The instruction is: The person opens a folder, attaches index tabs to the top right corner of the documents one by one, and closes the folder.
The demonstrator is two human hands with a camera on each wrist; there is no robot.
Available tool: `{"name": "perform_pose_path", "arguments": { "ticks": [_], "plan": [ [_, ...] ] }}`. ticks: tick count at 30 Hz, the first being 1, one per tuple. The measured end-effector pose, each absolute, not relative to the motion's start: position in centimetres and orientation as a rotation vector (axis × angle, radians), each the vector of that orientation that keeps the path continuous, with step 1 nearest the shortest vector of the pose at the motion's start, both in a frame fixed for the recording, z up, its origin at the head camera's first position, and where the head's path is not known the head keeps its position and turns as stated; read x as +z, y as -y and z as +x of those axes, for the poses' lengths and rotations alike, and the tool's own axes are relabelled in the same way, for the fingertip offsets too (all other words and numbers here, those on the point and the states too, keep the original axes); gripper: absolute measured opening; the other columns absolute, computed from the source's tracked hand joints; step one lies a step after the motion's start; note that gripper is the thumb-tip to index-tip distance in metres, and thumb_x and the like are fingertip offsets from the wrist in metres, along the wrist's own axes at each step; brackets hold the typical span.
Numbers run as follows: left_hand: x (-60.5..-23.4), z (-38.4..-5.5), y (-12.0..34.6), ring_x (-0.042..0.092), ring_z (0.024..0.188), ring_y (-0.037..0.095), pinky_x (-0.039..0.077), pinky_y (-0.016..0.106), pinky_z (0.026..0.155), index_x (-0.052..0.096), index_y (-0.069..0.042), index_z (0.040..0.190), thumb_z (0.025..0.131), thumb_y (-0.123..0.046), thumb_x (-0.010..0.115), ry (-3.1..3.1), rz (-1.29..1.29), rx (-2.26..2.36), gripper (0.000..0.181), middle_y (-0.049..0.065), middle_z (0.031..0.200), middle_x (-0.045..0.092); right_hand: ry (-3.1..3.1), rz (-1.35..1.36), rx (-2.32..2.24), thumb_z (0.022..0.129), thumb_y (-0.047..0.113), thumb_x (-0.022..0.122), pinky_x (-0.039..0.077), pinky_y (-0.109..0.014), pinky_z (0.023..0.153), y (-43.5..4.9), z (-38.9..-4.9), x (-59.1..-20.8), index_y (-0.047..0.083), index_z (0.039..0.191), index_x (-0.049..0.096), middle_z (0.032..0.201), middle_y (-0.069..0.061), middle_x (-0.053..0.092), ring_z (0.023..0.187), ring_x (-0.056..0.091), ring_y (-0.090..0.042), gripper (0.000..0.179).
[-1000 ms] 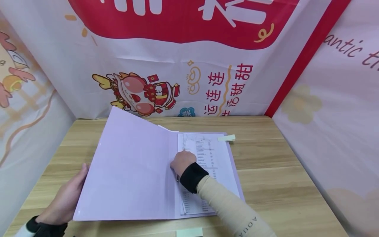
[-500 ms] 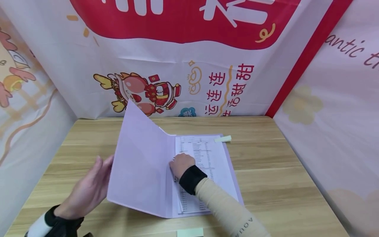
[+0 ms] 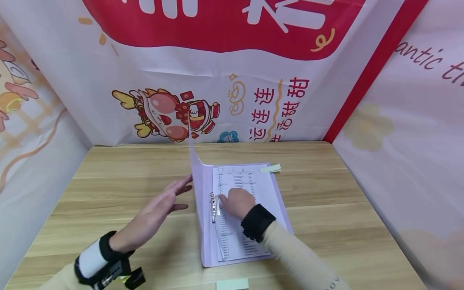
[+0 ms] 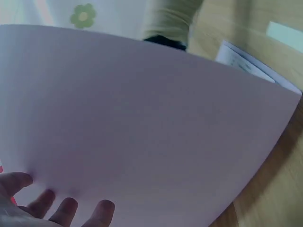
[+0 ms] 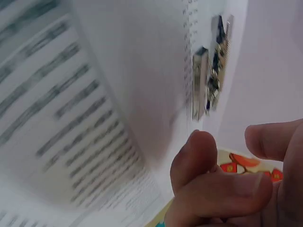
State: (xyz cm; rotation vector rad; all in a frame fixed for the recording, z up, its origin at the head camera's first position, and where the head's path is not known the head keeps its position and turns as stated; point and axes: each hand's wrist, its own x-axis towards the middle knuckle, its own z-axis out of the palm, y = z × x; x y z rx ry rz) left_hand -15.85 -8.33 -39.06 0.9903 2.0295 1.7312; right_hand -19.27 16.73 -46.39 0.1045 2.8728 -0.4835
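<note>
A light purple folder (image 3: pixel 207 253) lies on the wooden table, its cover (image 4: pixel 142 123) standing nearly upright along the spine. My left hand (image 3: pixel 156 213) touches the outer side of that cover with straight fingertips, as the left wrist view also shows. Printed sheets (image 3: pixel 261 193) fill the folder's right side. Beside their left edge sits a metal lever clip (image 3: pixel 213 207). My right hand (image 3: pixel 239 202) is over the sheets just right of the clip, its fingers loosely bent. In the right wrist view the thumb and fingers stand apart with nothing between them.
A pale green sticky tab (image 3: pixel 270 168) juts from the top right corner of the sheets. Another pale green slip (image 3: pixel 232 284) lies at the table's front edge. Printed cloth (image 3: pixel 217 64) hangs behind and at both sides of the wooden table (image 3: pixel 326 225).
My left hand has swung the folder's cover rightward, from leaning far left to almost upright. My right hand has moved off the metal clip to the right, leaving the clip visible.
</note>
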Motion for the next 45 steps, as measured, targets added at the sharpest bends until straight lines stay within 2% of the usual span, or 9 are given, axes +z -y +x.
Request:
{"name": "perform_pose_path", "arguments": {
  "ticks": [3,5,10,14,21,25,33,41,45],
  "plan": [
    [-40.0,-16.4,7.5,0.033,0.146,0.040,0.046,0.054,0.106,0.028,-0.016,0.162,0.113,-0.020,0.032,-2.184,0.975,1.623,0.049,0.013,0.164,0.027,-2.854,0.121,-0.609,0.105,0.044,0.051,0.050,-0.038,0.060,-18.9,-18.9,-45.9,0.003,0.086,0.069,0.075,-0.010,0.064,0.065,0.058,-0.022,0.048],
    [-40.8,-16.9,7.1,0.031,0.147,0.043,0.043,0.061,0.105,0.028,-0.019,0.162,0.112,-0.022,0.038,-2.238,0.967,1.561,0.051,0.012,0.164,0.027,-2.828,0.138,-0.704,0.106,0.042,0.050,0.047,-0.034,0.059,-20.6,-18.6,-45.3,0.005,0.086,0.068,0.073,-0.008,0.061,0.063,0.057,-0.021,0.046],
    [-42.5,-18.3,6.3,0.029,0.149,0.041,0.043,0.059,0.106,0.028,-0.022,0.162,0.110,-0.024,0.047,-2.320,1.016,1.412,0.056,0.011,0.167,0.021,-2.804,0.131,-0.934,0.108,0.037,0.046,0.042,-0.031,0.057,-25.0,-17.6,-43.3,0.005,0.081,0.065,0.067,-0.005,0.059,0.060,0.053,-0.019,0.047],
    [-43.9,-19.1,5.6,0.023,0.151,0.042,0.035,0.062,0.110,0.030,-0.021,0.161,0.108,-0.028,0.052,-2.391,1.102,1.275,0.058,0.013,0.169,0.016,-2.741,0.097,-1.111,0.111,0.036,0.039,0.039,-0.031,0.061,-27.9,-16.0,-41.6,0.004,0.084,0.065,0.066,-0.005,0.059,0.064,0.054,-0.020,0.049],
    [-46.5,-20.5,4.5,0.019,0.151,0.043,0.029,0.063,0.114,0.035,-0.019,0.159,0.106,-0.033,0.055,-2.456,1.262,1.019,0.059,0.014,0.169,0.014,-2.598,0.017,-1.414,0.113,0.040,0.031,0.036,-0.026,0.050,-30.5,-13.0,-39.6,0.001,0.086,0.060,0.068,-0.007,0.057,0.055,0.045,-0.017,0.055],
    [-47.7,-21.2,4.0,0.019,0.152,0.043,0.025,0.063,0.116,0.037,-0.018,0.158,0.105,-0.036,0.055,-2.481,1.299,0.889,0.059,0.015,0.168,0.016,-2.568,-0.031,-1.461,0.113,0.041,0.028,0.037,-0.025,0.048,-31.3,-11.3,-39.3,0.000,0.086,0.061,0.068,-0.009,0.058,0.053,0.045,-0.014,0.059],
    [-48.6,-21.6,2.3,0.017,0.153,0.039,0.023,0.064,0.117,0.037,-0.022,0.159,0.102,-0.047,0.057,-2.515,1.332,0.688,0.065,0.015,0.168,0.019,-2.578,0.032,-1.417,0.110,0.035,0.046,0.035,-0.025,0.048,-32.9,-9.5,-40.5,0.001,0.077,0.057,0.062,-0.003,0.049,0.051,0.042,-0.012,0.047],
    [-49.3,-21.2,0.4,0.010,0.155,0.040,0.017,0.070,0.116,0.034,-0.030,0.160,0.097,-0.064,0.052,-2.557,1.271,0.485,0.074,0.013,0.169,0.017,-2.740,0.225,-1.136,0.104,0.030,0.060,0.037,-0.026,0.055,-33.4,-9.1,-44.9,0.009,0.075,0.055,0.065,0.000,0.047,0.061,0.047,-0.017,0.036],
    [-49.6,-21.0,-0.1,0.009,0.155,0.040,0.017,0.072,0.114,0.037,-0.029,0.159,0.097,-0.063,0.054,-2.570,1.251,0.426,0.073,0.013,0.168,0.019,-2.771,0.301,-1.014,0.101,0.031,0.064,0.036,-0.027,0.054,-33.2,-9.1,-47.1,0.010,0.074,0.053,0.063,0.000,0.044,0.060,0.048,-0.017,0.036]
  ]
}}
